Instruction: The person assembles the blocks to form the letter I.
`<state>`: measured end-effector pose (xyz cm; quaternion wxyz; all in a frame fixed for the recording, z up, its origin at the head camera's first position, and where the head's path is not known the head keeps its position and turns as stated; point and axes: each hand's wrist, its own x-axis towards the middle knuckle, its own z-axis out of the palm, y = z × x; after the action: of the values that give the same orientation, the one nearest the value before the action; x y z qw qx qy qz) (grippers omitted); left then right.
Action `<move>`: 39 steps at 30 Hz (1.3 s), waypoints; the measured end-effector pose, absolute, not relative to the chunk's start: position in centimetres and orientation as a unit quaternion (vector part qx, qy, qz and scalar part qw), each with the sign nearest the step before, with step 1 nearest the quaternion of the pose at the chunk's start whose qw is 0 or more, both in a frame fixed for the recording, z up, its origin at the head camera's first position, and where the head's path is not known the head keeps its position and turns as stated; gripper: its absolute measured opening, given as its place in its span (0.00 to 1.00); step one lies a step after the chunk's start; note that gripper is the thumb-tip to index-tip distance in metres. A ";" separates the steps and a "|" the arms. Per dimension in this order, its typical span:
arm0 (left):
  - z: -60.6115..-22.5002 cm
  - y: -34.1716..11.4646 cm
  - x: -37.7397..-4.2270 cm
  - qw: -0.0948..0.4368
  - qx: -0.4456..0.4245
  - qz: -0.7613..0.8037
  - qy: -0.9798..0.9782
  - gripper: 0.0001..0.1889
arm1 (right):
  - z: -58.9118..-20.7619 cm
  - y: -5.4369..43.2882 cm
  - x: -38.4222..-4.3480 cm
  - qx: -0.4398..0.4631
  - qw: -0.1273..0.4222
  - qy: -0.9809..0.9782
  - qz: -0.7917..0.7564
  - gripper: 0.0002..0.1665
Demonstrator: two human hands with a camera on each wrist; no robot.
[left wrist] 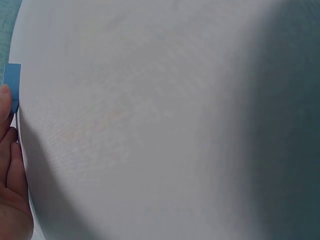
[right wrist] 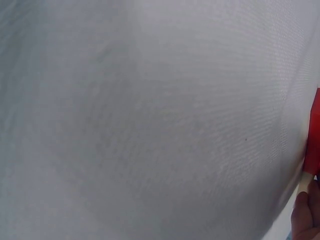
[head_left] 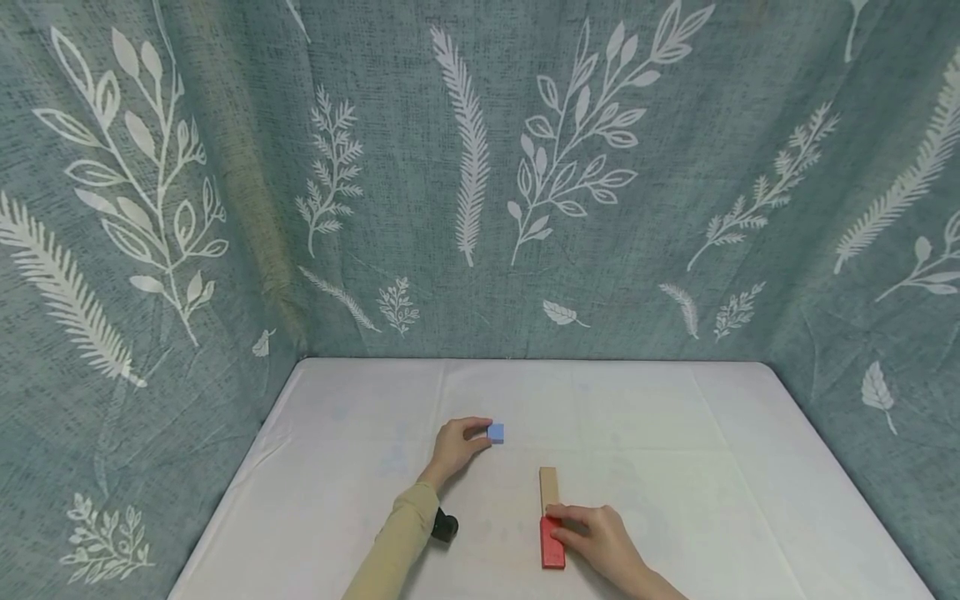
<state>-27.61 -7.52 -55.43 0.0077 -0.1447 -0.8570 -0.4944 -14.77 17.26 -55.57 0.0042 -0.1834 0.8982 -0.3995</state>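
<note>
My left hand (head_left: 454,450) is out over the middle of the table, pinching a small blue block (head_left: 496,433) between thumb and fingertips. At the left edge of the left wrist view, the blue block (left wrist: 12,85) shows with the thumb against it. Nearer to me, a red rectangular block (head_left: 552,546) lies lengthwise, end to end with a plain wooden block (head_left: 549,490). My right hand (head_left: 600,533) grips the red block near its far end, index finger by the joint with the wooden one. Only a sliver of the red block (right wrist: 313,137) enters the right wrist view.
A white cloth covers the table (head_left: 675,475). Grey-green curtains (head_left: 495,308) with white leaf prints hang behind it and along both sides. A black device (head_left: 445,527) sits at the left wrist, beside the sleeve (head_left: 397,542).
</note>
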 end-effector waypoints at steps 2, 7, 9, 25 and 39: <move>-55.4 -7.5 -27.6 0.008 -0.144 -0.495 -0.857 0.16 | -55.6 17.2 -14.8 -0.182 0.006 0.898 -0.400 0.17; -55.5 -7.6 -27.5 0.006 -0.142 -0.498 -0.855 0.16 | -55.6 17.2 -14.8 -0.184 0.000 0.899 -0.397 0.17; -55.5 -7.6 -27.5 0.011 -0.145 -0.497 -0.855 0.16 | -55.6 17.2 -14.8 -0.183 -0.002 0.899 -0.398 0.17; -54.6 -7.5 -27.9 0.023 -0.103 -0.515 -0.850 0.15 | -55.4 17.3 -14.7 -0.197 -0.014 0.894 -0.402 0.17; -50.5 -7.4 -29.7 0.037 -0.138 -0.511 -0.847 0.16 | -55.7 17.3 -14.7 -0.203 -0.027 0.893 -0.400 0.16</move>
<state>-29.71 -7.42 -50.47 0.0374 -0.1380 -0.8474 -0.5113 -14.69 17.29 -55.68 -0.0275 -0.2027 0.8932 -0.4005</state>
